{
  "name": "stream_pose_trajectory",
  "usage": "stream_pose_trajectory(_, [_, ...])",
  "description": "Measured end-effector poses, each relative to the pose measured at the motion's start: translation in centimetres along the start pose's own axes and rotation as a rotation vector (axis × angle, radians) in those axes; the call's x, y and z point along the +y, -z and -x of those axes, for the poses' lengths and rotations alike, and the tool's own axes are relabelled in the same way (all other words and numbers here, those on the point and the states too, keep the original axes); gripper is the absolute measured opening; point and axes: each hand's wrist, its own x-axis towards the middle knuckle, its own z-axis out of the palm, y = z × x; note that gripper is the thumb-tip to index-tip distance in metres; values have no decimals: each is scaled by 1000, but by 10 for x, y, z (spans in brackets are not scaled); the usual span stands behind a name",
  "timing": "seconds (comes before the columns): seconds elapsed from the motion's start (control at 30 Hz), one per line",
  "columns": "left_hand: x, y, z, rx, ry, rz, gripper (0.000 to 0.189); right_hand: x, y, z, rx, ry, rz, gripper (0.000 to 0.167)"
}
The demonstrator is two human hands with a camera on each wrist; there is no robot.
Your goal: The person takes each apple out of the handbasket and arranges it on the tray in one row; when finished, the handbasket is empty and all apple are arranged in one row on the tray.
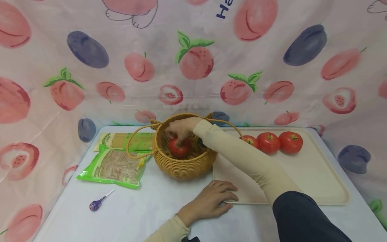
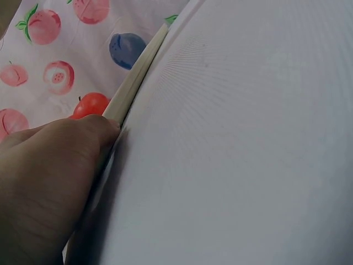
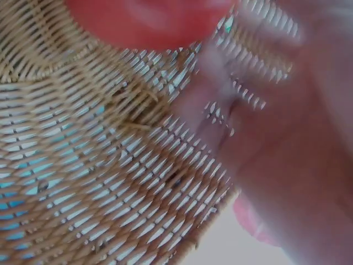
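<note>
My right hand reaches down into a round wicker basket, its fingers over a red tomato inside. In the right wrist view the blurred hand is beside the tomato, with basket weave showing between some fingers and the fruit. My left hand rests with fingers spread at the near left corner of a cream tray. The left wrist view has its thumb against the tray rim. Several red tomatoes stand in a row on the tray, partly behind my right sleeve.
Left of the basket lie a green-edged noodle packet and a flat yellow-green packet behind it. A purple-wrapped lollipop lies nearer on the white table. The basket's thin handles stick out sideways. A fruit-print cloth hangs behind.
</note>
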Motion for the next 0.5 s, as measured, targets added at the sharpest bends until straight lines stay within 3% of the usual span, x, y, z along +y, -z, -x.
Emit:
stream_pose_trajectory(0.13, [-2,2,1,1,10,19,20,-2,4,-4,-7,13,-8,27])
stream_pose_trajectory(0.33, [-2,1,1,-9,14,22,20,-5,-4,-7,-125,-28,-11,63])
stream_pose_trajectory(0.5, [-1,2,1,-3,1,14,21,-12,-9,-6,-210,-30,18,71])
